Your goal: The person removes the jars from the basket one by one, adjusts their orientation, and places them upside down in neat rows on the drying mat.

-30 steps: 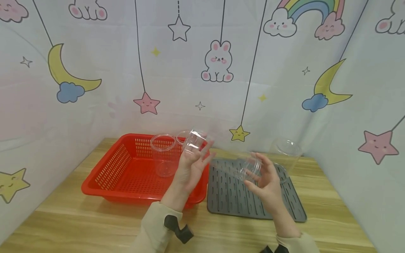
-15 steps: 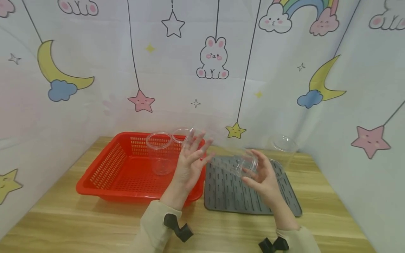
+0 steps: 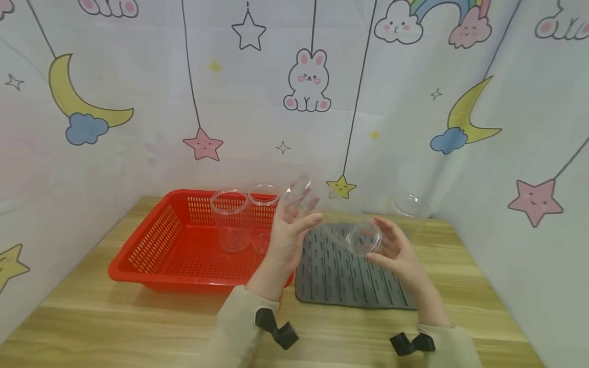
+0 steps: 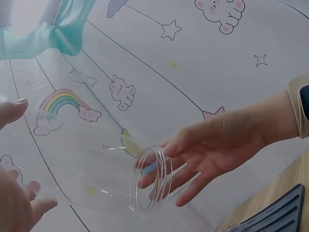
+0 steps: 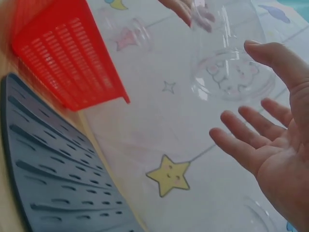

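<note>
A clear, tall plastic cup [image 3: 363, 238] is up in the air between my hands, lying tilted, one round end toward the right. My left hand [image 3: 287, 237] holds its left end, thumb on one side and fingers seen through the clear wall. At the other end my right hand [image 3: 402, 258] has its thumb and fingers around the ridged ring [image 4: 150, 179]. From the right wrist, the right thumb [image 5: 268, 53] touches the cup near that end and the fingers curve loosely beside it. The cup looks empty.
A red slotted basket [image 3: 184, 282] on the left of the wooden table [image 3: 340, 332] contains two upright clear cups, one [image 3: 232, 225] beside another [image 3: 264, 204]. A grey ridged mat [image 3: 354, 286] lies to its right. Another clear cup [image 3: 409, 205] stands behind my right hand. A patterned curtain [image 3: 257, 102] closes off the back.
My left fingers have spread and shifted on the cup, and the left hand has moved slightly right. The cup's right end has turned more toward the head camera. My right hand still holds it.
</note>
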A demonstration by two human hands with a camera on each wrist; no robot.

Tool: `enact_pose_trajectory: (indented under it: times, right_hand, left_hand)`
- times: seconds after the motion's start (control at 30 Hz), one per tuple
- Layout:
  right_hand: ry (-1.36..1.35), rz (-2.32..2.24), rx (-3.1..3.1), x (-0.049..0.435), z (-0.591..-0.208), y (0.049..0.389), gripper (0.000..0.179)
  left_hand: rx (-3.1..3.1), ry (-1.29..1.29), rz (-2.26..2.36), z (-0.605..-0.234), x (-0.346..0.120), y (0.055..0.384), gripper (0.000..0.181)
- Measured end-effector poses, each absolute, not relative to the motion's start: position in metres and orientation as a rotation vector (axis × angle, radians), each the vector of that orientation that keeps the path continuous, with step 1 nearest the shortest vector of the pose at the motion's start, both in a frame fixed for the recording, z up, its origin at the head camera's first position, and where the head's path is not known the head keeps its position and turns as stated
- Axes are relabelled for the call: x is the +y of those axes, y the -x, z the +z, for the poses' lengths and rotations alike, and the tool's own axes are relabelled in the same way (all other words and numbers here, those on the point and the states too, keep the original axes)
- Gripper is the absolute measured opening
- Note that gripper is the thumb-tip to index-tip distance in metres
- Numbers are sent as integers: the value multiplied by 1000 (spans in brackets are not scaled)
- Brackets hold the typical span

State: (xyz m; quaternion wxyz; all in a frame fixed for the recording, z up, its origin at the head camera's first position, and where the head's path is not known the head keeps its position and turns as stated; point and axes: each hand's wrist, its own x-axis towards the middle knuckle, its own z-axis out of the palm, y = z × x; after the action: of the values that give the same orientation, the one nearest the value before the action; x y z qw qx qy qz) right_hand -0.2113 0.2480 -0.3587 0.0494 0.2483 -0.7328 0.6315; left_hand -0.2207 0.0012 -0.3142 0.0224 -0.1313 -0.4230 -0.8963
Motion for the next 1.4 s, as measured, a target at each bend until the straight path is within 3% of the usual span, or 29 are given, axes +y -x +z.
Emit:
enact_pose_trajectory:
  times: [0.33,0.83,1.3,1.4]
  right_hand:
    - [-798,1865,-2273,297,-364,214,48]
    - [-471,1860,-2345,373,-397,214,44]
    - [-121,2034,-2352,396,-436,218,41]
    - [-26,2115,-2333,398,-441,218,52]
  left_hand:
    - [-1413,430,-2561,-312,31,226,94]
    - [-1600,388,-2341,-343,77,250,96]
    - [-1802,259,-2186,-368,106,276,97]
    - [-1868,249,-2130,-370,110,280,98]
